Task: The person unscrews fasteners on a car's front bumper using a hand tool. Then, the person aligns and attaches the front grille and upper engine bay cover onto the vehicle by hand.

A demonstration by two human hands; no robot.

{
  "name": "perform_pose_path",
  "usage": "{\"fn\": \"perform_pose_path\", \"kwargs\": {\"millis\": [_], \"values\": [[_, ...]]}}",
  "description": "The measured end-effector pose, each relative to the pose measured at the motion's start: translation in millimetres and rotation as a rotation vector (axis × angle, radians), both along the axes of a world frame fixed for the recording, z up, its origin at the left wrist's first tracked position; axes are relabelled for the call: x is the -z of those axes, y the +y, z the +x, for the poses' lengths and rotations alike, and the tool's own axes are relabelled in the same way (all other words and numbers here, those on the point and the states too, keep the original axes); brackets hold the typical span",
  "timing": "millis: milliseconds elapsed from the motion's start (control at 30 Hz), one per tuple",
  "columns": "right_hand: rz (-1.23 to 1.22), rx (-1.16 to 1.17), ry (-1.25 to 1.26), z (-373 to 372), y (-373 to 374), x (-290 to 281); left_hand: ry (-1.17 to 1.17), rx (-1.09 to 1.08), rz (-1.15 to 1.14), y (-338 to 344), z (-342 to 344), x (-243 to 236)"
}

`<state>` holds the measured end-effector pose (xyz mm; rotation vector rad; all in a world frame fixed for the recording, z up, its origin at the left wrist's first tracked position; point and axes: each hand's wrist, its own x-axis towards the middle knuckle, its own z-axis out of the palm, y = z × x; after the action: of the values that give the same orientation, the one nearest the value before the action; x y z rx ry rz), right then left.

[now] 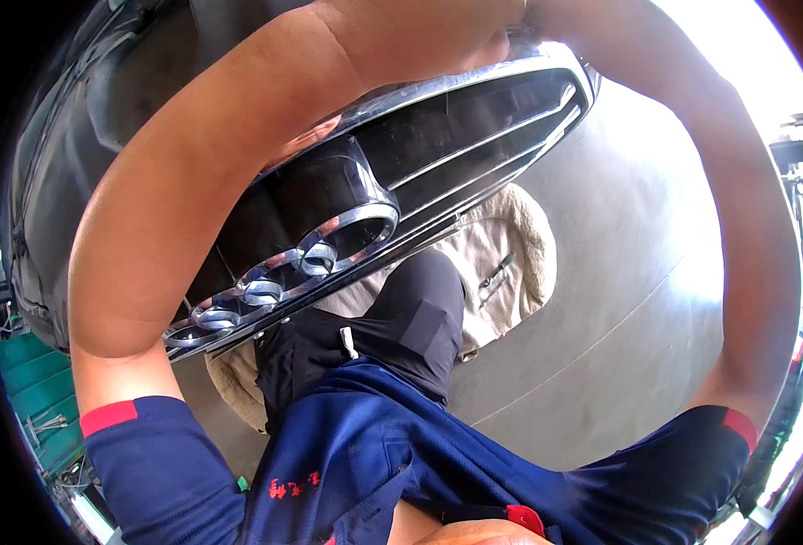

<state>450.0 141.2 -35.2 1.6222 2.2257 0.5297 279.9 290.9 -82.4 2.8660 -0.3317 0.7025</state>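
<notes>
Both my bare arms arch up and forward over the front of a black car [65, 209], meeting at the top of the picture. Part of my left hand [478, 45] shows above the chrome rim of the grille [474, 123]; its fingers are hidden. Beside it my right hand [551, 20] reaches the upper edge, and its fingers cannot be made out either. What the hands touch or hold is out of sight. A chrome emblem of linked rings [365, 213] sits on the grille, below my left forearm.
My dark-trousered legs [410, 309] are close to the bumper. Around them lies a beige fleece-edged cloth [533, 245] with a small dark strip on it. A grey floor [592, 300] extends right. Teal cabinet-like panels [38, 381] stand at far left; bright light glares at upper right.
</notes>
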Motion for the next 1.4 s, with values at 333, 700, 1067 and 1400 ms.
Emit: {"fn": "perform_pose_path", "kwargs": {"millis": [333,700,1067,1400], "values": [[-0.010,0.121,0.457,31,-28,1,-0.007,0.038,0.085,0,3,-2],[0.057,0.118,0.460,23,-21,22,0.016,0.213,0.047,15,12,7],[0.107,-0.017,0.372,12,-17,30,0.018,0.252,0.143,14,12,7],[0.294,0.259,0.637,-30,-37,36,0.116,0.111,0.116,-4,-11,0]]}}
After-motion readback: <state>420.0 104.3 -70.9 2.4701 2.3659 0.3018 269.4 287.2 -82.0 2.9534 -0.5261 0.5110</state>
